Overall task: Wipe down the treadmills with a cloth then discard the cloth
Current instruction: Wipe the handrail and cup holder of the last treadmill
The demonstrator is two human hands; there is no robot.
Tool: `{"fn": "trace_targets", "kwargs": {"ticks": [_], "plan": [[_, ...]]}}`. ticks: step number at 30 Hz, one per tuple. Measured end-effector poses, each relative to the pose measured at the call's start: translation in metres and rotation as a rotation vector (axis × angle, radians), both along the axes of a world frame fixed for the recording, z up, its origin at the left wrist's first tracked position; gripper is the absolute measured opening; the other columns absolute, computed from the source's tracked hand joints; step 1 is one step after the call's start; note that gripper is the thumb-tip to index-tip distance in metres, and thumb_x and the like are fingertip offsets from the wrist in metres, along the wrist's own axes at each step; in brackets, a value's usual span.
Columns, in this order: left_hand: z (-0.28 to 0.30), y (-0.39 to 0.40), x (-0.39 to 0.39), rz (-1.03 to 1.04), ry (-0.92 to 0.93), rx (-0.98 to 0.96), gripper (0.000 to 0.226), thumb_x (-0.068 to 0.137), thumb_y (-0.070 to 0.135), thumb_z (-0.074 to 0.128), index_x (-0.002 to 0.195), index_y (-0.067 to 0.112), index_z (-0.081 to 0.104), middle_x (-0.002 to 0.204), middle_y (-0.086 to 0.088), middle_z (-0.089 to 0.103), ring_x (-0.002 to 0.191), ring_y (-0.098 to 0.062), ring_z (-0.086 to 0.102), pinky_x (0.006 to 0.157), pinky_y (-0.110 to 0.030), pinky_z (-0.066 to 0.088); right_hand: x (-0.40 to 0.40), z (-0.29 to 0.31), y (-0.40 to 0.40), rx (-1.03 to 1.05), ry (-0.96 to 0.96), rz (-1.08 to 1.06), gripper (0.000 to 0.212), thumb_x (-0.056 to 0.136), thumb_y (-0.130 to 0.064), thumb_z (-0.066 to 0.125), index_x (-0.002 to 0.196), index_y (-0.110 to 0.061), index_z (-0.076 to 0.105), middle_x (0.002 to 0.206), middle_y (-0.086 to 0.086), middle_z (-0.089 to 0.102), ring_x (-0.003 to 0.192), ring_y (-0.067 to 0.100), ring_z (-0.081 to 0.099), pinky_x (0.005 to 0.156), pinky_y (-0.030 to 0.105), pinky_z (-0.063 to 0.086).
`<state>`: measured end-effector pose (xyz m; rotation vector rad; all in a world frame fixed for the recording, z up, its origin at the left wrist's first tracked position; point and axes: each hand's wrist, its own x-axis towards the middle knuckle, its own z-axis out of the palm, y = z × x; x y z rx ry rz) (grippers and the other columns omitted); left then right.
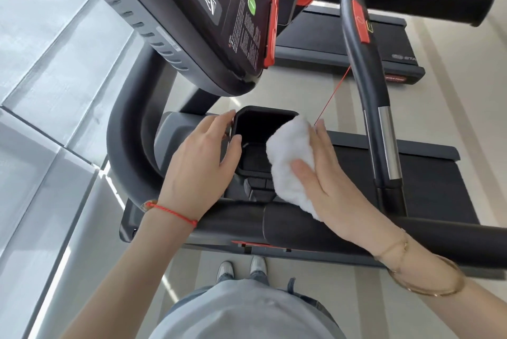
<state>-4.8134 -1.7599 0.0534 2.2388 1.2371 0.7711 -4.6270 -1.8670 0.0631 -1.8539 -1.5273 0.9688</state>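
The person stands at the side of the nearer treadmill (411,174), shoes (241,270) just beside its frame; the near handrail (301,226) runs across under both forearms. The right hand (329,174) holds the white cloth (290,157), thumb curled over it and fingers behind, at the right rim of the black cup holder (263,119); part of the cloth hangs down past the handrail. The left hand (197,157) rests on the holder's left edge, fingers fairly straight and thumb hooked at the rim, seemingly steadying it; the two hands are apart, the holder between them.

The step in hand looks like wiping the holder; it would go best if the cloth were pushed down into the well and swept round all four walls and the floor, the left hand bracing against the pressure; the rim and the small buttons (258,185) below it likely want a pass too.

The red safety cord (333,94) runs down to the right fingertips and could snag; the console (214,18) overhangs the holder and crowds the reach; the upright grip (381,133) stands just right. A second treadmill (343,37) waits beyond, apparently still to do; no bin is in sight.
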Motion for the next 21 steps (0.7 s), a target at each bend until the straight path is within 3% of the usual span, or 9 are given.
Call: {"fn": "trace_targets", "kwargs": {"ticks": [2,4,8,10,12,16,18,21], "plan": [[-0.003,0.002,0.003,-0.005,0.006,-0.005,0.046,0.097,0.025,0.051,0.141,0.012,0.048,0.121,-0.003,0.059,0.102,-0.023,0.062,0.086,-0.045,0.051,0.004,-0.004,0.016,-0.072,0.099,-0.124,0.062,0.103,-0.046,0.028,0.152,-0.039,-0.009,0.16,-0.006,0.016,0.143,0.011,0.025,0.114,0.032,0.028],[-0.005,0.001,0.004,-0.004,0.017,-0.006,0.049,0.098,0.025,0.052,0.144,0.011,0.045,0.124,-0.004,0.058,0.102,-0.023,0.062,0.087,-0.042,0.051,0.01,-0.006,0.037,-0.107,0.112,-0.199,0.059,0.103,-0.043,0.033,0.153,-0.03,0.006,0.139,0.001,0.045,0.116,0.016,0.05,0.091,0.028,0.04],[-0.009,0.002,0.005,0.001,0.047,-0.011,0.051,0.097,0.027,0.052,0.146,0.012,0.044,0.124,-0.003,0.058,0.105,-0.021,0.06,0.088,-0.037,0.052,0.023,-0.001,0.078,-0.054,-0.074,-0.112,0.047,0.102,-0.033,0.043,0.146,-0.022,0.032,0.122,0.002,0.053,0.103,0.019,0.052,0.073,0.026,0.039],[-0.009,0.003,0.005,0.01,0.045,-0.014,0.051,0.097,0.027,0.053,0.145,0.013,0.044,0.125,-0.003,0.058,0.105,-0.021,0.06,0.088,-0.039,0.053,0.027,0.002,0.088,-0.044,-0.165,-0.046,0.043,0.101,-0.029,0.046,0.142,-0.022,0.038,0.123,0.003,0.054,0.101,0.019,0.051,0.074,0.026,0.037],[-0.009,0.004,0.006,0.015,0.042,-0.018,0.052,0.096,0.028,0.054,0.145,0.014,0.045,0.123,-0.002,0.059,0.103,-0.02,0.06,0.088,-0.037,0.053,0.028,0.001,0.078,-0.016,-0.15,0.014,0.049,0.099,-0.024,0.047,0.145,-0.021,0.031,0.133,0.0,0.045,0.113,0.019,0.047,0.084,0.024,0.034],[-0.012,0.004,0.005,0.028,0.046,-0.007,0.052,0.096,0.029,0.055,0.145,0.018,0.045,0.119,0.0,0.061,0.098,-0.017,0.061,0.084,-0.027,0.05,0.021,-0.01,0.043,-0.015,0.01,0.007,0.074,0.1,-0.03,0.047,0.154,-0.026,-0.003,0.158,-0.012,0.01,0.137,0.007,0.023,0.107,0.024,0.022],[-0.012,0.005,0.005,0.023,0.028,0.001,0.051,0.095,0.027,0.057,0.144,0.016,0.047,0.116,-0.002,0.062,0.096,-0.017,0.061,0.084,-0.03,0.053,0.021,-0.01,0.05,-0.014,0.016,-0.025,0.071,0.1,-0.031,0.046,0.154,-0.026,0.0,0.158,-0.009,0.015,0.134,0.011,0.028,0.106,0.026,0.026],[-0.011,0.005,0.006,0.017,0.013,0.015,0.05,0.094,0.025,0.058,0.142,0.015,0.049,0.112,-0.002,0.062,0.094,-0.017,0.061,0.084,-0.032,0.054,0.027,-0.005,0.079,0.038,-0.213,0.016,0.05,0.101,-0.03,0.045,0.147,-0.023,0.027,0.141,0.001,0.043,0.112,0.016,0.045,0.088,0.029,0.034]]}}
